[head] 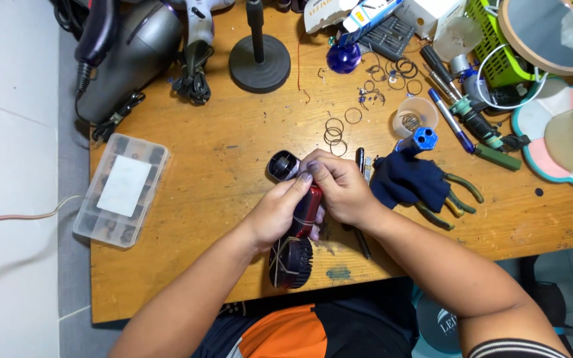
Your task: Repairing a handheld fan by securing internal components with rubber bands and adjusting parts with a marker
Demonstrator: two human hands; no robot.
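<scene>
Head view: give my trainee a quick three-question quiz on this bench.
1. True or false: both hands grip the red and black device.
2. What lies just right of the right hand? A) dark blue cloth B) hair dryer C) clear plastic box
3. Which thing sits nearest the table's left edge?

Key:
1. True; the left hand holds it too.
2. A, the dark blue cloth, over green-handled pliers.
3. The clear plastic box.

Both hands cover the middle of the red and black tool (pixel 293 255). The round mirror (pixel 552 30) at one o'clock and hair dryer (pixel 134 53) at eleven o'clock are cut off by the top edge.
</scene>
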